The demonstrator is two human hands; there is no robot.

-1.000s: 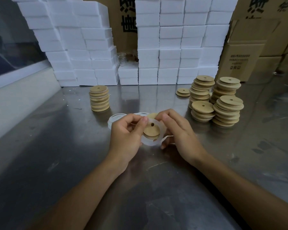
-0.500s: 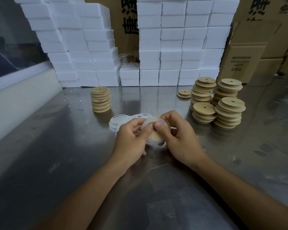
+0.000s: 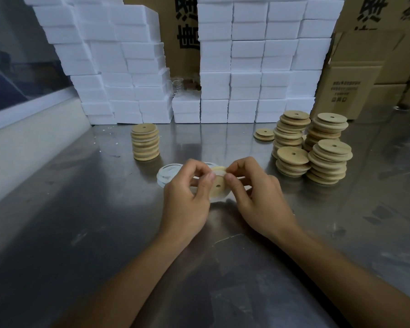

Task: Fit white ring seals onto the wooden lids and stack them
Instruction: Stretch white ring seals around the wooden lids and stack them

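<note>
- Wooden lid [image 3: 217, 185] sits pinched between left hand [image 3: 187, 197] and right hand [image 3: 256, 197], both clamped on it.
- White ring seal [image 3: 219, 199] probably wants thumbs working evenly round the rim.

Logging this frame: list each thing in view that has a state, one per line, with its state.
left hand: pinches the wooden lid's edge
right hand: pinches the same lid
wooden lid: held above the table, white ring seal around its rim
loose seals: piled flat
left stack: upright, neat
right stacks: uneven
</note>
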